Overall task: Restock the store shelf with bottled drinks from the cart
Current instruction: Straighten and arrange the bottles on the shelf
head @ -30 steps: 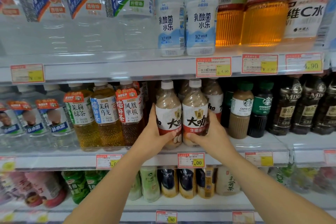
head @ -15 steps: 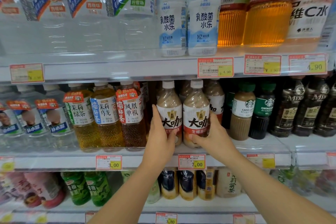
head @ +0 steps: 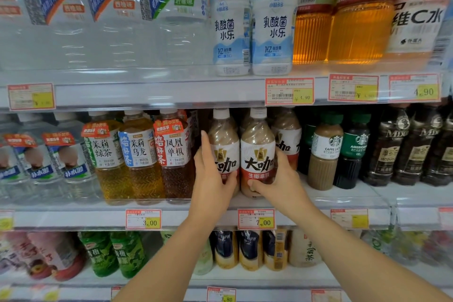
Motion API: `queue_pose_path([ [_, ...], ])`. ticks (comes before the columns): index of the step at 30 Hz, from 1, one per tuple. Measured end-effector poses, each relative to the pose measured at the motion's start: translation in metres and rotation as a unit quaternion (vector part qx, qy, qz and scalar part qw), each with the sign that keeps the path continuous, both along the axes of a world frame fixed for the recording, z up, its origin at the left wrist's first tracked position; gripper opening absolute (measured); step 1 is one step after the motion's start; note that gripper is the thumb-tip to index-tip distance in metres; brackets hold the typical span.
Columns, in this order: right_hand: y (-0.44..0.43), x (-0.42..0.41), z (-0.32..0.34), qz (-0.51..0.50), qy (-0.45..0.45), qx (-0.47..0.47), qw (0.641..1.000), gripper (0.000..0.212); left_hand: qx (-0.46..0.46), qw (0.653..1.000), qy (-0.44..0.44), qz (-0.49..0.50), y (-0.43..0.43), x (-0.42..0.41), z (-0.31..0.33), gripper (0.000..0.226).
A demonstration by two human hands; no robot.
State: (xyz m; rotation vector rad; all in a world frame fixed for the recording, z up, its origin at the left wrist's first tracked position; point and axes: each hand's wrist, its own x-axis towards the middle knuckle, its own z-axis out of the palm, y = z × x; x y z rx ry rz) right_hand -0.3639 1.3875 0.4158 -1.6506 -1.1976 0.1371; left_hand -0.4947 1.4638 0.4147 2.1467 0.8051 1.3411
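Two milk-coffee bottles are being seated at the front of the middle shelf [head: 318, 200], one in each hand. The left bottle [head: 224, 144] is wrapped low down by the left hand [head: 213, 179]: the fingers are laid together along its left flank, the thumb hooked across the label. The right bottle [head: 257, 154] is clasped near its base by the right hand [head: 277, 179], thumb across the front, fingers curled round the far side and mostly hidden. Both bottles are held upright, just beside each other, above the 7.00 price tag [head: 256, 219]. Whether their bases are already resting on the shelf cannot be told, as the hands cover them.

The placing step looks nearly done. What seems called for next is a short push back until the pair are met by the same-labelled bottles behind [head: 286, 139], then a release with labels kept facing out. Care is needed on the left, where the tea bottle [head: 175, 154] stands close to the left hand.

Both bottles are capped white, sealed in clear shrink film, and filled nearly to the neck with pale tan liquid. The cart is not seen.
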Motion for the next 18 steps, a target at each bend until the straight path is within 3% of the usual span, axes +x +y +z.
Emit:
queue_pose_path([
  [7, 0.006, -0.004, -0.007, -0.029, -0.026, 0.005, 0.999, 0.084, 0.015, 1.000, 0.001, -0.005, 0.001, -0.003, -0.002, 0.095],
  [11, -0.018, 0.009, 0.002, -0.120, -0.047, 0.081, 0.988, 0.073, 0.143, 0.989, -0.015, 0.038, -0.020, -0.001, -0.001, 0.076],
  [14, -0.043, 0.035, 0.011, -0.226, -0.065, 0.187, 0.954, 0.056, 0.271, 0.962, -0.006, -0.023, -0.039, 0.013, -0.006, 0.050],
  [18, -0.044, 0.065, 0.013, -0.256, -0.057, 0.150, 0.953, 0.062, 0.239, 0.963, 0.078, -0.097, -0.059, 0.052, -0.004, 0.045],
])
